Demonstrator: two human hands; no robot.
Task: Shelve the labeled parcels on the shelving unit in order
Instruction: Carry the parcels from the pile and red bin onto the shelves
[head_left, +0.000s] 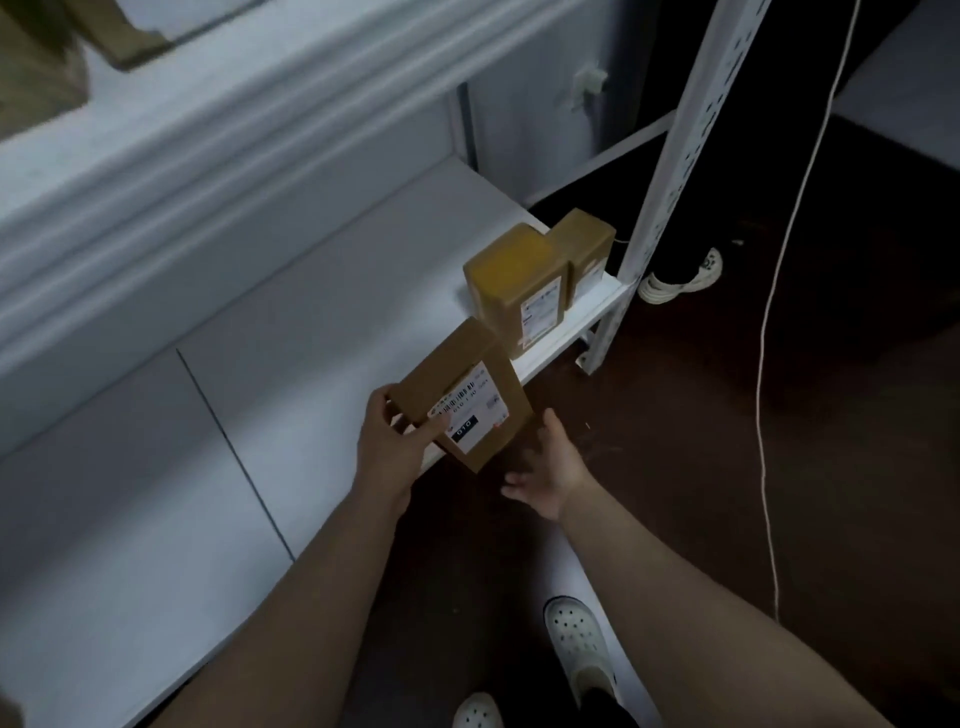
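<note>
The white metal shelving unit (130, 218) fills the left of the view, its low white shelf board (311, 322) running out to a perforated white upright post (691, 130). At that right end two brown cardboard parcels (511, 275) stand close together, white labels facing out. Just beside the nearer one, a third brown cardboard parcel (452, 364) with a white barcode label (467, 410) hangs tilted over the shelf's front edge, not yet set down. The left hand (389, 441) grips its near-left corner, thumb across the label. The right hand (548, 467) is spread and relaxed just below the parcel's right edge; whether it touches, I cannot tell. The risk, as I judge it: a one-handed corner grip lets the parcel swing and drop to the dark floor (675, 441) — or its far corner nudges the standing neighbour out of line.
</note>
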